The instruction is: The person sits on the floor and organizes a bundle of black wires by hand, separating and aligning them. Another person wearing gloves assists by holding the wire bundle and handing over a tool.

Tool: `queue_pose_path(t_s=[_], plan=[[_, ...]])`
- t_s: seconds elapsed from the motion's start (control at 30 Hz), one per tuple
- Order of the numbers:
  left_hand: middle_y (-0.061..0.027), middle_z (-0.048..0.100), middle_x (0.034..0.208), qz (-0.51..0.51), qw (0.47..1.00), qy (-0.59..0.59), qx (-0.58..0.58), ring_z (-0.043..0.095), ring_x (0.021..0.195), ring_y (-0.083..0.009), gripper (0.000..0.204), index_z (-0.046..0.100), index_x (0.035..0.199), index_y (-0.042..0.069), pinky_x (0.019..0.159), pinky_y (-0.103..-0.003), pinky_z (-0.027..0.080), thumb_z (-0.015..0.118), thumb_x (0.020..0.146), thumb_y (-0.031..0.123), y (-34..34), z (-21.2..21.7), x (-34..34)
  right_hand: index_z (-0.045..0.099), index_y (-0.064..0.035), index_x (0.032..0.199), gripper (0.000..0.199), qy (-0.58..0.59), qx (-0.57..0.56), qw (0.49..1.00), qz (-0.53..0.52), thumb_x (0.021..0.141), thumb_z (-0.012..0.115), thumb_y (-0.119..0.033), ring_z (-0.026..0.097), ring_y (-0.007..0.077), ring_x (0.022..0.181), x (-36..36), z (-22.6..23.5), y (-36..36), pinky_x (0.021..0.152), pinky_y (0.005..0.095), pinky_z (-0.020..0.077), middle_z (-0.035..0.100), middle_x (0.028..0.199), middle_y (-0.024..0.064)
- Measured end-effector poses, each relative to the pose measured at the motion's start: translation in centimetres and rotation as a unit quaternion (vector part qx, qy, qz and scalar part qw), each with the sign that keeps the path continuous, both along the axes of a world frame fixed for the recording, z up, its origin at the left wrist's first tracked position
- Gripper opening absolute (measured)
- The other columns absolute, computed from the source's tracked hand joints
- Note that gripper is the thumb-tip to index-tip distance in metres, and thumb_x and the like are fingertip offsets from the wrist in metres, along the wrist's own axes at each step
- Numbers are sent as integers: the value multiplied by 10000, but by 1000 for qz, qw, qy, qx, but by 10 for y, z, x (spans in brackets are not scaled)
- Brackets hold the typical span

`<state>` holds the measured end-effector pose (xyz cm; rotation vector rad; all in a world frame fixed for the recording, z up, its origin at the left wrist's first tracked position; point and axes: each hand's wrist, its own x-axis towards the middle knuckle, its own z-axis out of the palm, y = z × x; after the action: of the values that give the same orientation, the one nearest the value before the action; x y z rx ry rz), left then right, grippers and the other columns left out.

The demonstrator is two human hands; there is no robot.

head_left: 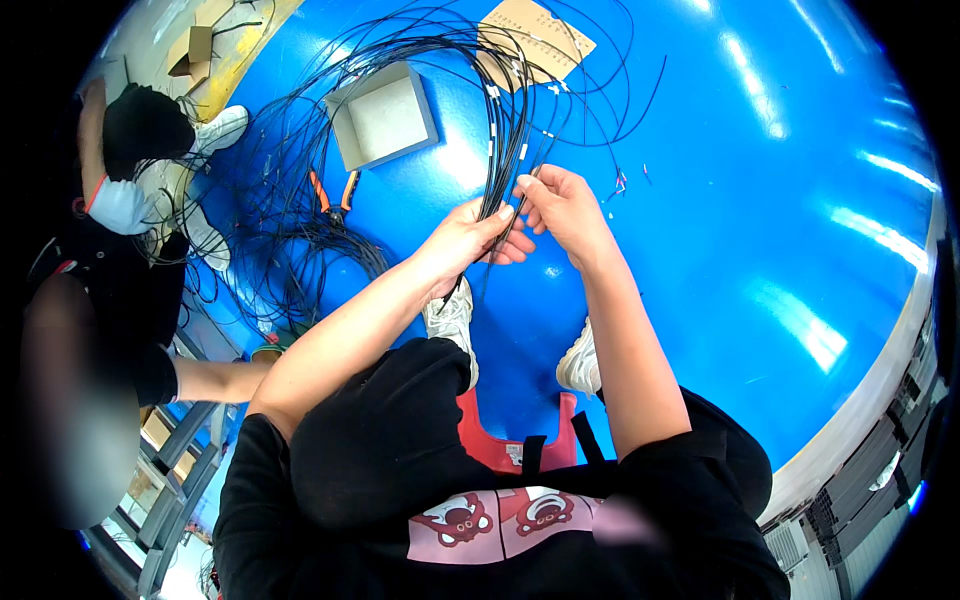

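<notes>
A bundle of thin black cables point(492, 165) runs down from the far side into my left hand point(470, 238), whose fingers are wrapped round it. White tags sit along several of the cables. Beside it, my right hand point(560, 205) is closed in a pinch at the right side of the bundle, with thumb and forefinger on a cable. The cable ends hang below my left hand, above my white shoe point(450, 315). Past the hands, the cables curve in wide loops to the left over an open grey box point(385, 120).
Orange-handled pliers point(333, 195) lie left of my hands by a tangle of black cables point(290, 235). A brown cardboard sheet point(535, 45) lies far ahead on the blue floor point(730, 240). At left sits another person with a white-gloved hand point(120, 205). I sit on a red stool point(480, 435).
</notes>
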<state>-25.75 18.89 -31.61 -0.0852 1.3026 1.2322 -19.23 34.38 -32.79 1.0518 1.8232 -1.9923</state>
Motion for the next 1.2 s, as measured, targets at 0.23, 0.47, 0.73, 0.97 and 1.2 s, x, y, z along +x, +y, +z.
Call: queue_pose_path(t_s=[0.23,0.47,0.73,0.97,1.2], plan=[[-23,622,786,0,1000,-28,1,605,659,-103,237,557,1057,74,593,-241,486,490,999,293,6,-1,2,645,-28,818,236,-10,-44,999,25,934,537,-203,573,128,586,8,-14,2,547,298,452,626,666,46],[90,339,625,61,998,13,12,256,471,-12,224,538,1033,60,416,-197,196,489,998,276,-6,31,-17,609,-45,1170,390,4,-149,989,-16,1008,431,-352,434,69,612,25,4,-22,549,213,365,478,699,-38],[76,292,587,210,947,207,131,222,452,-20,251,504,925,72,384,-193,189,454,1014,301,-32,145,-77,631,-42,1112,298,-16,74,990,-123,947,547,-275,567,117,720,40,-46,38,643,268,467,632,878,45],[83,285,609,263,893,319,179,208,464,0,245,487,940,73,382,-183,184,433,1025,296,-60,243,-90,624,-4,1083,272,49,113,986,-110,930,570,-223,633,157,732,26,-36,71,670,296,515,679,925,95],[78,286,638,258,850,375,266,210,476,5,208,478,994,47,391,-164,197,389,1041,228,-89,352,-88,631,-23,1076,264,56,123,989,-57,926,574,-232,616,127,702,29,17,76,651,283,500,679,895,79]])
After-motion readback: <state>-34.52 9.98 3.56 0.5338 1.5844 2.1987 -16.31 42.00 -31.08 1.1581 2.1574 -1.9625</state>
